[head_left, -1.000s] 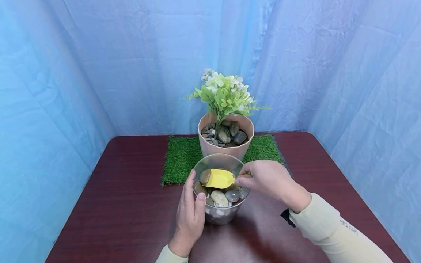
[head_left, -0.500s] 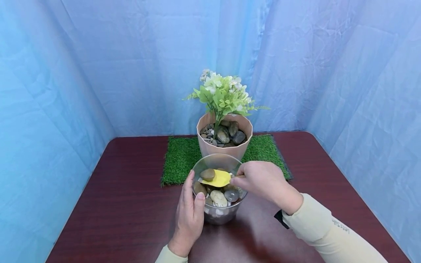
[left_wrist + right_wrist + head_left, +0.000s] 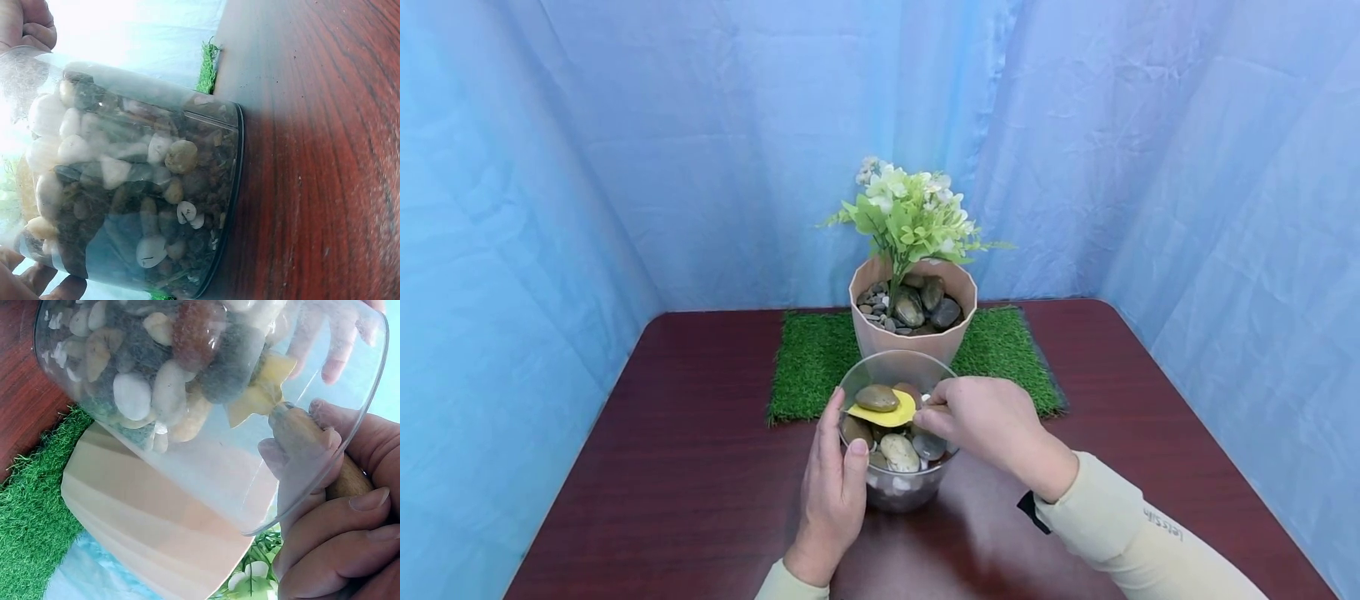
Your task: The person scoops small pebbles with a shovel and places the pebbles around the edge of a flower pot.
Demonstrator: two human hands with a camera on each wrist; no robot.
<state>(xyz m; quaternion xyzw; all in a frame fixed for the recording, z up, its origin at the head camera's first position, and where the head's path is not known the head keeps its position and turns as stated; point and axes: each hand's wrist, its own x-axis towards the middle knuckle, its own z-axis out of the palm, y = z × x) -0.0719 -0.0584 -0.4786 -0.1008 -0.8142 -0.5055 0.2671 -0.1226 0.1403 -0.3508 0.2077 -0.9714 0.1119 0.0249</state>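
Note:
In the head view, a clear round container (image 3: 904,493) full of mixed stones stands on the table. My left hand (image 3: 835,500) holds its left side, thumb on the near wall and fingers along the outside. With my right hand (image 3: 996,423) I grip the wooden handle (image 3: 299,430) of a small yellow hand shovel (image 3: 895,414) inside the rim. A smooth brown stone (image 3: 877,398) lies on the shovel's blade. Beneath it in the container are a cream stone (image 3: 898,452) and a grey stone (image 3: 929,447). The blade's tip is partly hidden by the stone.
Just behind the container, a pink flowerpot (image 3: 913,343) holds stones and a leafy plant with white flowers (image 3: 913,212). It stands on a green grass mat (image 3: 812,367). The dark red table (image 3: 700,467) extends to both sides, with blue curtains (image 3: 760,167) around it.
My right hand has moved left, pushing the shovel under the brown stone. The stone has tipped from the blade's end to lie flat on top of it. My left hand has stayed put.

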